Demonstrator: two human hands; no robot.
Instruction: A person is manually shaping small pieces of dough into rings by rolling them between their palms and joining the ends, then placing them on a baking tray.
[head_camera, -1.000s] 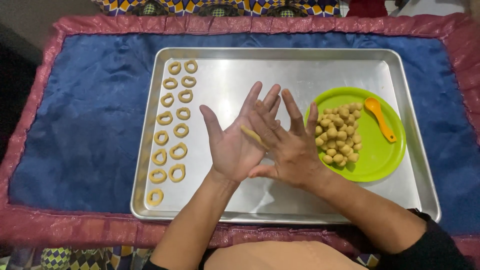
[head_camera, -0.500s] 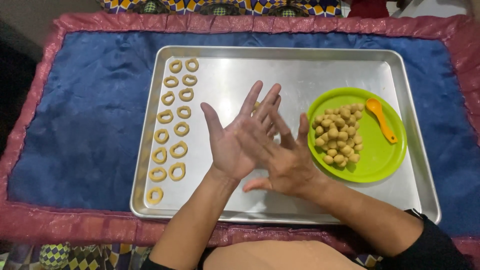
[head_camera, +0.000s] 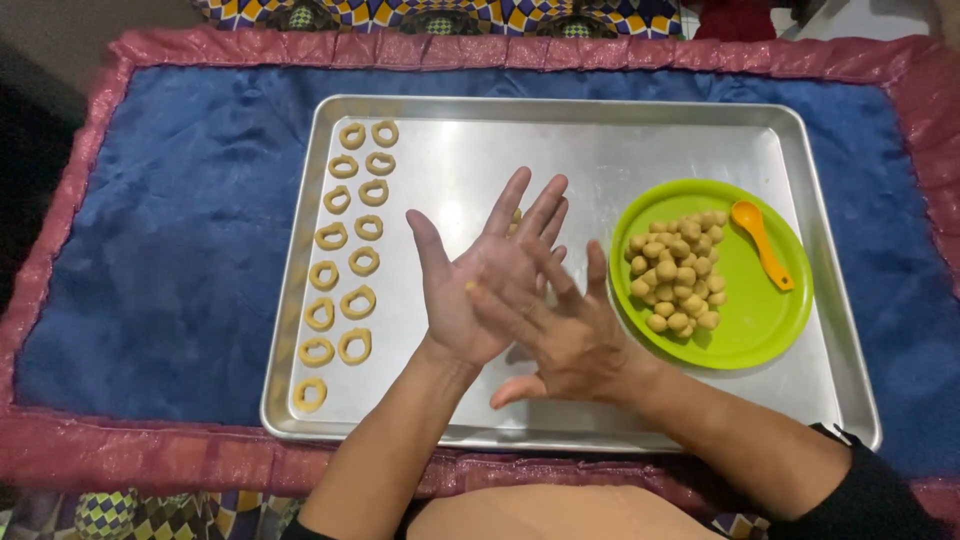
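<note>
My left hand (head_camera: 452, 300) is held palm up over the middle of a metal baking tray (head_camera: 600, 150). My right hand (head_camera: 575, 345) lies flat across it, fingers spread. A thin strand of yellow dough (head_camera: 469, 288) is pressed between the two palms, with only its ends showing. To the left, on the tray, lie two columns of dough rings (head_camera: 350, 262). On the right stands a green plate (head_camera: 765, 325) with a heap of small dough balls (head_camera: 678, 275) and an orange spoon (head_camera: 762, 243).
The tray rests on a blue cloth (head_camera: 170, 250) with a pink-red border (head_camera: 150, 455). A patterned fabric (head_camera: 420, 12) shows at the far edge. My dark sleeve (head_camera: 880, 495) is at the lower right.
My right hand has slid back toward me across the left palm, from fingertips near the left fingers to lower on the palm. The dough strand is more covered.
</note>
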